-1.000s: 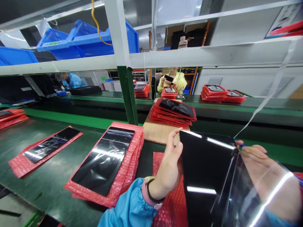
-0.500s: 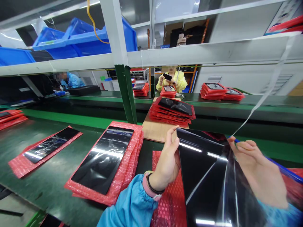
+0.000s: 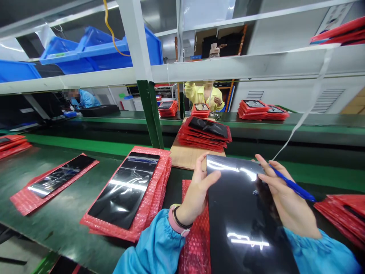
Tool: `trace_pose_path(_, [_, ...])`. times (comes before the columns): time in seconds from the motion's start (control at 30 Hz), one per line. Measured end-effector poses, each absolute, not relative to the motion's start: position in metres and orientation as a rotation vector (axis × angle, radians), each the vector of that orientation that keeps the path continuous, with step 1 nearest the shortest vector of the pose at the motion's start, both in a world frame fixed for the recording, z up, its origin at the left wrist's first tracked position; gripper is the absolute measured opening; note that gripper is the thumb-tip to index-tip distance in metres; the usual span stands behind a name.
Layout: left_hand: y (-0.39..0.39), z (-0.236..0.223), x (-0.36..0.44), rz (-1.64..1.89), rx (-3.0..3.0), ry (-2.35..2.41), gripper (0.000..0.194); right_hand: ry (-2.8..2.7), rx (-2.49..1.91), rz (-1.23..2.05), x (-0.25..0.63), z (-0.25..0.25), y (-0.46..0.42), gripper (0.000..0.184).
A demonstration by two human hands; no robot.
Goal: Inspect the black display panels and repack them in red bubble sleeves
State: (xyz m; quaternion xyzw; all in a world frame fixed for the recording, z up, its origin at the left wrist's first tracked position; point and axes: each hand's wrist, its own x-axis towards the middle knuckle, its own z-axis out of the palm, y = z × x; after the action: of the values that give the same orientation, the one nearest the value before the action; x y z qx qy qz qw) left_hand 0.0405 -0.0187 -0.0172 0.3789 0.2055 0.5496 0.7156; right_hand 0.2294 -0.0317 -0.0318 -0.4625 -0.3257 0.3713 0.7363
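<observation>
My left hand [image 3: 196, 194] grips a large black glass screen panel [image 3: 239, 213] by its left edge, thumb on the face and fingers behind. The panel is tilted towards me, with wavy light reflections across it. At its upper right edge is my right hand [image 3: 288, 201], thumb on the face. A slim blue pen-like tool [image 3: 293, 184] is tucked in the fingers of that hand; its tip is hidden. Under the panel lies a red bubble-wrap sleeve [image 3: 196, 236]. To the left, another black panel [image 3: 125, 190] rests on stacked red bubble-wrap sleeves [image 3: 159, 190].
A narrower panel [image 3: 62, 175] lies on red wrap at the left. More red sleeves [image 3: 342, 217] are at the right. Ahead, a stack of sleeves [image 3: 203, 139] sits on a wooden board [image 3: 185, 158]. A white strip [image 3: 305, 102] hangs near my right hand. Two people work beyond.
My right hand has moved left, onto the panel's upper right edge. A transparent film seen slanting off the panel before no longer shows lifted. The panel has shifted slightly left.
</observation>
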Motion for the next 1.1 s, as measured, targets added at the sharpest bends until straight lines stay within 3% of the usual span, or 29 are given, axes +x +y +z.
trace_pose_path(0.1, [-0.02,-0.033,0.033,1.129,0.924,0.553,0.075,-0.753,-0.992,0.788,0.225,-0.052,-0.028,0.042])
trace_pose_path(0.3, [-0.013,-0.082,0.011,1.244,0.967,0.903,0.06,-0.816,-1.038,0.596,0.259,-0.112,-0.011,0.035])
trace_pose_path(0.53, [-0.005,-0.13,0.001,1.207,1.007,1.068,0.049,-0.992,-1.305,0.795,0.29,-0.168,0.004,0.022])
trace_pose_path(0.67, [-0.003,-0.138,0.002,1.198,1.123,1.071,0.042,-1.058,-1.392,0.844,0.291,-0.177,0.011,0.024])
trace_pose_path(0.83, [-0.012,-0.13,-0.005,1.317,1.384,1.164,0.051,-1.066,-1.441,0.849,0.292,-0.18,0.016,0.026])
trace_pose_path(0.93, [-0.024,-0.13,-0.013,1.364,1.598,1.189,0.047,-1.052,-1.442,0.822,0.291,-0.181,0.017,0.025])
trace_pose_path(1.1, [-0.041,-0.146,-0.037,1.195,1.327,1.222,0.047,-1.026,-1.313,0.716,0.283,-0.174,0.006,0.031])
